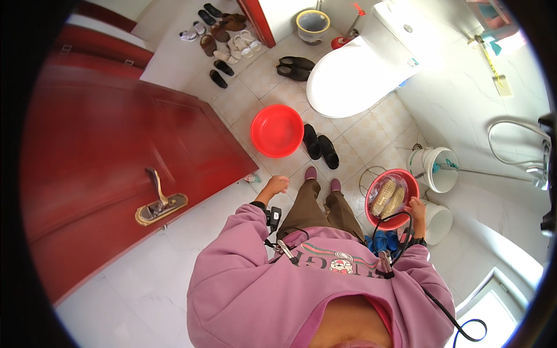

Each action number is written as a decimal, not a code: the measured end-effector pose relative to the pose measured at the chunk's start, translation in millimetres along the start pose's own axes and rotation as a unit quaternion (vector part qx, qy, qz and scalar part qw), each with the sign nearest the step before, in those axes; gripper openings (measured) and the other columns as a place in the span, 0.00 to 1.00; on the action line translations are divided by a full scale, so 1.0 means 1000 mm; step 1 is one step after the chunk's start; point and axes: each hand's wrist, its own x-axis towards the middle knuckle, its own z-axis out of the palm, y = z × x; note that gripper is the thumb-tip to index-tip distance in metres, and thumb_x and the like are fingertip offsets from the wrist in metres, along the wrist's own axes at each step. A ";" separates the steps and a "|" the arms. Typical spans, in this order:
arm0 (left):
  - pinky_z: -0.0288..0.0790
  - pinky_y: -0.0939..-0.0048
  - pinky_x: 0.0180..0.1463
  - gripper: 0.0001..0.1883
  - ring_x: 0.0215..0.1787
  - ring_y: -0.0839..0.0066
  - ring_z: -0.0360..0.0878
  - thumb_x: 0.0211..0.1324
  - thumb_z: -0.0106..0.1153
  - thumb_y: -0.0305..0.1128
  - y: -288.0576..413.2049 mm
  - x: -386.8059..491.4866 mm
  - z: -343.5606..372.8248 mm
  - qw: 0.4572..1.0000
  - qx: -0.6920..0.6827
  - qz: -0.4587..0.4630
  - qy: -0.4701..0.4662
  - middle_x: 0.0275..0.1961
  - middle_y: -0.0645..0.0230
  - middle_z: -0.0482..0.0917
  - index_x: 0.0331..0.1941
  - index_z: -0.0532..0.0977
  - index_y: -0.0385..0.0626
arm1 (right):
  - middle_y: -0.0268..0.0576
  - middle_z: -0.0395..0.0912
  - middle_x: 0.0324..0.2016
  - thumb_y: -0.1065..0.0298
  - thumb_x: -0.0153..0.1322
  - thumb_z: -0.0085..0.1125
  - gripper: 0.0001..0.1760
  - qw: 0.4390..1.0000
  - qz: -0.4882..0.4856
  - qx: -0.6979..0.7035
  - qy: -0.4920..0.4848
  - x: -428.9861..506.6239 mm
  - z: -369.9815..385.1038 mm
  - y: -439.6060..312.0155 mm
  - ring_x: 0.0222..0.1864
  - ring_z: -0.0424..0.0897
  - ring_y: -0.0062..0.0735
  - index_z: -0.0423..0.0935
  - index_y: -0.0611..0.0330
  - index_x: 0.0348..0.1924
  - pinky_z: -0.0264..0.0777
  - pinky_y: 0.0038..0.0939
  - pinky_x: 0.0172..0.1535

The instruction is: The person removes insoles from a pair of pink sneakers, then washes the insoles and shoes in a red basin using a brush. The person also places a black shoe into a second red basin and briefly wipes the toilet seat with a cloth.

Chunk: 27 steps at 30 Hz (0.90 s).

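Note:
My right hand [417, 208] grips the rim of a red plastic basin [413, 179] at my right side. Inside the basin lies a pair of yellowish, textured shoes [388, 198] with clear plastic around them. My left hand [276, 185] hangs apart from everything near the door's edge, its fingers curled, with nothing visible in them. Farther forward, a second red plastic basin [277, 130] rests on the tiled floor, with no contents visible. Beside it stands a pair of black shoes [321, 146], just ahead of my feet.
A red door [130, 143] swings in on the left. Ahead are a white toilet [343, 78], a bin [313, 26] and dark shoes [296, 68]. White buckets [444, 169], a wire stand [364, 176] and blue slippers [383, 241] crowd the right. Several shoes [224, 39] line the doorway.

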 end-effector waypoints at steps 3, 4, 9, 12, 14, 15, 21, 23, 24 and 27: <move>0.67 0.74 0.26 0.19 0.28 0.75 0.80 0.51 0.54 0.34 -0.034 -0.024 -0.006 0.997 -0.030 -0.034 0.063 0.33 0.65 0.81 0.48 0.75 0.42 | 0.32 0.73 0.24 0.66 0.67 0.49 0.12 0.997 -0.007 -0.068 -0.024 0.016 -0.009 0.019 0.17 0.75 0.24 0.77 0.61 0.39 0.68 0.21 0.18; 0.67 0.74 0.26 0.19 0.29 0.75 0.81 0.50 0.54 0.33 -0.043 -0.033 -0.007 0.995 -0.047 -0.041 0.077 0.33 0.65 0.81 0.48 0.75 0.42 | 0.32 0.73 0.23 0.67 0.66 0.48 0.11 0.993 -0.019 -0.115 -0.022 0.024 -0.013 0.027 0.16 0.74 0.23 0.77 0.61 0.35 0.69 0.21 0.18; 0.66 0.72 0.26 0.19 0.28 0.74 0.81 0.49 0.55 0.31 -0.082 -0.090 -0.020 0.973 -0.126 -0.069 0.183 0.34 0.69 0.81 0.49 0.74 0.48 | 0.33 0.72 0.21 0.69 0.65 0.48 0.09 0.987 -0.069 -0.110 -0.094 0.073 -0.033 0.050 0.14 0.71 0.22 0.76 0.62 0.30 0.68 0.24 0.16; 0.65 0.75 0.23 0.14 0.27 0.72 0.82 0.53 0.51 0.32 -0.099 -0.125 -0.030 0.919 -0.226 -0.082 0.314 0.31 0.69 0.80 0.45 0.75 0.48 | 0.34 0.75 0.22 0.68 0.66 0.49 0.10 0.994 -0.068 -0.058 -0.059 0.093 -0.047 0.045 0.15 0.75 0.24 0.77 0.62 0.34 0.68 0.23 0.15; 0.68 0.75 0.25 0.14 0.29 0.71 0.83 0.54 0.50 0.34 -0.110 -0.145 -0.032 0.890 -0.256 -0.067 0.371 0.33 0.67 0.80 0.44 0.75 0.47 | 0.36 0.77 0.23 0.67 0.66 0.50 0.12 0.995 -0.056 -0.027 -0.079 0.101 -0.054 0.037 0.17 0.78 0.27 0.77 0.62 0.39 0.68 0.23 0.15; 0.69 0.75 0.27 0.14 0.29 0.71 0.83 0.54 0.50 0.33 -0.113 -0.155 -0.029 0.886 -0.249 -0.055 0.387 0.34 0.66 0.81 0.44 0.76 0.46 | 0.37 0.77 0.23 0.67 0.67 0.50 0.13 0.995 -0.048 -0.012 -0.091 0.104 -0.057 0.034 0.18 0.79 0.28 0.77 0.62 0.41 0.68 0.23 0.15; 0.68 0.74 0.29 0.14 0.29 0.73 0.82 0.54 0.49 0.34 -0.123 -0.176 0.032 0.881 -0.267 -0.070 0.384 0.35 0.67 0.80 0.44 0.76 0.47 | 0.35 0.76 0.21 0.68 0.66 0.49 0.12 0.989 -0.031 -0.048 -0.138 0.140 -0.064 0.033 0.19 0.81 0.29 0.78 0.61 0.38 0.67 0.23 0.15; 0.68 0.74 0.29 0.14 0.29 0.73 0.82 0.54 0.50 0.34 -0.128 -0.176 0.060 0.892 -0.274 -0.091 0.348 0.34 0.68 0.80 0.44 0.76 0.48 | 0.35 0.76 0.20 0.68 0.66 0.49 0.12 0.982 -0.053 -0.094 -0.152 0.158 -0.063 0.039 0.20 0.81 0.29 0.78 0.61 0.38 0.67 0.23 0.15; 0.68 0.73 0.30 0.14 0.29 0.72 0.82 0.54 0.50 0.35 -0.131 -0.177 0.072 0.896 -0.283 -0.095 0.328 0.34 0.69 0.80 0.44 0.76 0.48 | 0.34 0.74 0.19 0.69 0.64 0.48 0.10 0.975 -0.081 -0.129 -0.159 0.167 -0.060 0.041 0.17 0.78 0.27 0.79 0.60 0.33 0.66 0.24 0.15; 0.68 0.69 0.34 0.14 0.31 0.71 0.82 0.54 0.51 0.35 -0.137 -0.180 0.100 0.901 -0.289 -0.123 0.300 0.35 0.69 0.80 0.45 0.75 0.49 | 0.32 0.72 0.18 0.70 0.63 0.47 0.09 0.936 -0.252 -0.195 -0.149 0.181 -0.055 0.044 0.14 0.74 0.25 0.78 0.59 0.28 0.64 0.26 0.15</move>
